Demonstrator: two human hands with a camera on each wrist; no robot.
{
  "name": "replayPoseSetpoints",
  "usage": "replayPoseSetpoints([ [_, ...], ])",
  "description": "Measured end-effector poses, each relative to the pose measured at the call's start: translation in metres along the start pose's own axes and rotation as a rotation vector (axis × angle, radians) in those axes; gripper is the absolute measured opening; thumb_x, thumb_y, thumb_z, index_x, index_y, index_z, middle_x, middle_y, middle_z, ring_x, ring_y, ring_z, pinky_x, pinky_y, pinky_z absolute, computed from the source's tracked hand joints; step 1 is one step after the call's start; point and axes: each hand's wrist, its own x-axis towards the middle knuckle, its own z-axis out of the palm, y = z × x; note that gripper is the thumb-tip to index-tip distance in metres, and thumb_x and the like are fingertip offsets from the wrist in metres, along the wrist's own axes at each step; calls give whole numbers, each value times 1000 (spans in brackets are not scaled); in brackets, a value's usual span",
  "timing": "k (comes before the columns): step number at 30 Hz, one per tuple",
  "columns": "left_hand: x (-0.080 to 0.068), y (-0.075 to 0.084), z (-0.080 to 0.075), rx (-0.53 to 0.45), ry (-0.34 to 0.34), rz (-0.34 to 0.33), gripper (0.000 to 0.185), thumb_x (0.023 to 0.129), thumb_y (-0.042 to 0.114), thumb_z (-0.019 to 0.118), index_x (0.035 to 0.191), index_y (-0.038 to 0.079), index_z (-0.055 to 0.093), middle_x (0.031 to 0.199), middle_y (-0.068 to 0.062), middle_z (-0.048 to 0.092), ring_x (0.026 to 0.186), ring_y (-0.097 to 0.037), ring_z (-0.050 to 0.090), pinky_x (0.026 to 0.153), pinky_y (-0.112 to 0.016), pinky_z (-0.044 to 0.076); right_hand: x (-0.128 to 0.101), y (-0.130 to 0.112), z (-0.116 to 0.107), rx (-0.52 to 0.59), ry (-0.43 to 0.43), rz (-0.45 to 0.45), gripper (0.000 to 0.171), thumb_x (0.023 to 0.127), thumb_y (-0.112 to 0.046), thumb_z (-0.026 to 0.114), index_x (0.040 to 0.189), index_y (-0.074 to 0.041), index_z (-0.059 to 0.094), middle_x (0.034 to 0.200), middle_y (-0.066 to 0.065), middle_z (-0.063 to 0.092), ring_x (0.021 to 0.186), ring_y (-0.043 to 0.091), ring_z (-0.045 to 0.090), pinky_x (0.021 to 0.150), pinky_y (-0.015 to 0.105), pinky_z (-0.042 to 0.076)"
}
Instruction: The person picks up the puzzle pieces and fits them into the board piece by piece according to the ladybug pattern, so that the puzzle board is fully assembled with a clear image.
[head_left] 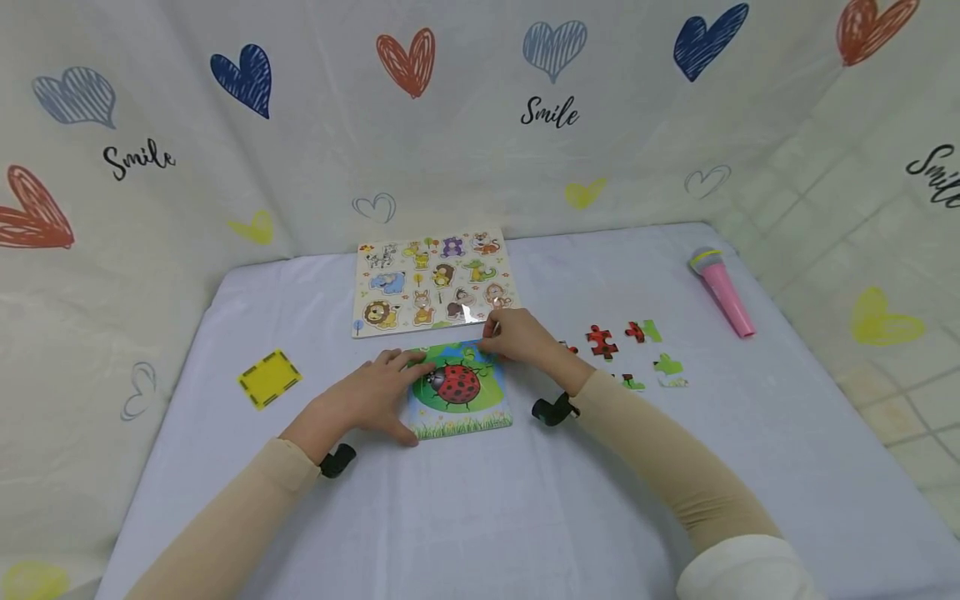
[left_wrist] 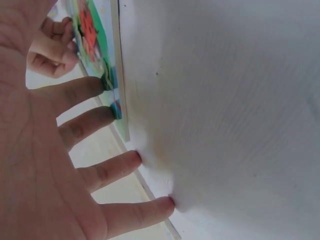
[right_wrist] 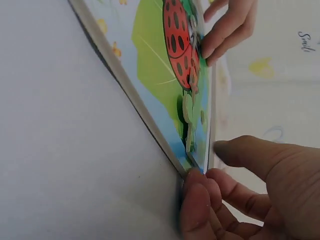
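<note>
Left hand (head_left: pixel 375 396) lies flat, fingers spread and straight, on left part of ladybug puzzle (head_left: pixel 459 390); two fingertips press table (head_left: pixel 525 500) beside board edge. Right hand (head_left: pixel 517 336) at far right corner of puzzle, fingers curled, pinching corner of board; whether piece is between them, cannot tell. Puzzle lies on table centre, just before animal board (head_left: pixel 431 283). Loose pieces (head_left: pixel 600 340) lie right of puzzle. Pink microphone (head_left: pixel 722 292) far right, yellow card (head_left: pixel 270 378) left.

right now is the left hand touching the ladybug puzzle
Touching. The left wrist view shows the left hand with fingertips pressed on the edge of the ladybug puzzle.
</note>
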Motion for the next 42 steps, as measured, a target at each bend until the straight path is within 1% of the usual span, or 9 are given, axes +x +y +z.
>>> replayPoseSetpoints([
  [3,0,1,-1,-2,-7,-10,118,68,67,88,163,24,34,168,-5,30,153,-42,27,115,-67,37,-2,1,-1,-1,1,-35,18,96,-29,74,98,-12,67,81,2,68,62,14,62,58,26,46],
  [7,0,8,-5,-2,-14,-36,117,69,76,81,162,22,36,168,-7,30,154,-43,25,115,-70,33,-6,1,-4,-52,-27,-99,18,93,-25,79,104,-12,73,95,3,72,81,17,65,73,31,52],
  [10,1,19,-9,39,-15,-61,113,74,80,73,161,15,39,167,-12,32,154,-43,26,116,-75,27,-8,1,-5,-72,-51,-145,23,89,-22,82,108,-11,76,102,4,73,93,19,64,84,35,53],
  [13,5,31,-13,111,-9,-73,108,83,80,63,159,8,39,167,-16,33,155,-43,25,118,-74,22,-10,3,-3,-70,-59,-171,25,88,-23,83,109,-11,76,107,5,72,98,20,63,87,37,54],
  [18,19,41,-20,104,8,29,87,98,68,54,158,6,42,167,-13,34,156,-35,27,124,-62,25,-9,3,2,-99,-48,-157,28,87,-26,84,109,-13,73,109,5,69,100,21,62,87,36,53],
  [21,27,44,-20,55,-29,78,82,100,63,55,160,10,38,170,-7,30,157,-32,26,123,-57,31,-9,1,3,-109,-46,-137,31,87,-26,84,111,-12,72,108,6,69,99,21,62,87,37,54],
  [26,32,46,-15,72,-75,69,89,97,67,56,165,15,28,173,-1,23,158,-31,23,119,-54,38,-10,0,3,-128,-41,-139,33,87,-27,84,113,-11,72,109,6,69,100,21,62,88,37,54],
  [35,33,46,-17,115,-70,77,87,97,64,59,164,16,32,172,-1,25,157,-32,25,120,-54,38,-10,2,3,-157,-59,-199,33,90,-26,82,120,-12,78,108,6,66,88,17,58,72,28,50],
  [42,36,44,-18,101,-76,85,89,93,69,61,163,21,35,171,3,26,157,-31,26,120,-57,36,-12,3,1,-199,-76,-201,37,91,-27,81,125,-14,77,107,7,62,85,16,54,67,26,45],
])
